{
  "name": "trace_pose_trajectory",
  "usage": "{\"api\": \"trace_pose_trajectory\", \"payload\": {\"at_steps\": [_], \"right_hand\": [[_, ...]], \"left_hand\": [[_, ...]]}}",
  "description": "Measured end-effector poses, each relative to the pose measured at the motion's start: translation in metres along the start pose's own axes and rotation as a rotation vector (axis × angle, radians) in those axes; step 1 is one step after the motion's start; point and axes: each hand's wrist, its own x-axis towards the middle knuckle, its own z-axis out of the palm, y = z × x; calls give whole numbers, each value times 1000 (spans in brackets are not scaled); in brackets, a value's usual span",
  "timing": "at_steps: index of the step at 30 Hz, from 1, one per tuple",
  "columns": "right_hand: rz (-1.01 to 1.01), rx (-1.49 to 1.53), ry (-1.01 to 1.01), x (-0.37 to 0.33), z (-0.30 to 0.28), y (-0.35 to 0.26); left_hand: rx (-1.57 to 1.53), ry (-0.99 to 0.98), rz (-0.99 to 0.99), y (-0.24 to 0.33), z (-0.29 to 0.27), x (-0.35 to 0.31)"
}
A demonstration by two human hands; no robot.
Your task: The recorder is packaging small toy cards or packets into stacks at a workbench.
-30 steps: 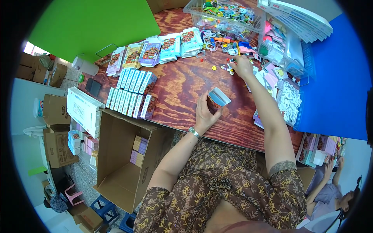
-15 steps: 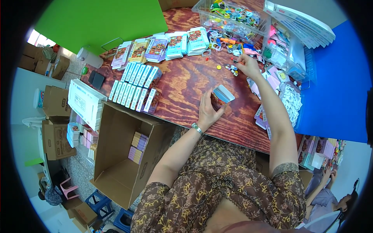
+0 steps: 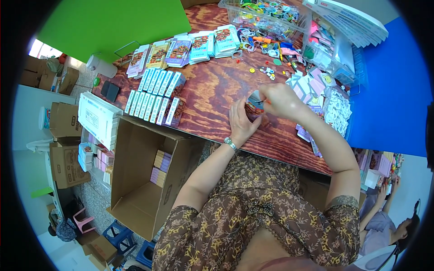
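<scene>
A: Grip? Left hand [image 3: 242,122] clasps a small box [image 3: 254,105] from the side; right hand [image 3: 281,100] pinches at its top, fingers closed on it.

B: Where's the box?

A: Just above the wooden table [image 3: 212,95], near its front edge. Rows of packs [image 3: 156,97] lie to the left; an open carton [image 3: 144,180] sits below the edge.

B: Beyond the hands?

A: Clear bins [image 3: 266,18], loose trinkets [image 3: 266,71] scattered.

one head-worn fisheye view only, looking steeply down from above onto the table [image 3: 212,95], close enough that both forearms enter from the lower edge. left hand [image 3: 242,124] and right hand [image 3: 282,101] near centre. straight edges bent toward the dark round rim. cardboard box [image 3: 135,180] left of and below the hands.
</scene>
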Motion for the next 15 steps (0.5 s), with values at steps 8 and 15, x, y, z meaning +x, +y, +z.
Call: {"api": "trace_pose_trajectory", "payload": {"at_steps": [8,15], "right_hand": [[-50,-11,83,-6,5,-13],[-121,-27,259,-17,23,-10]], "left_hand": [[11,12,-7,0,-1,-1],[-30,-40,3,7,2,3]]}}
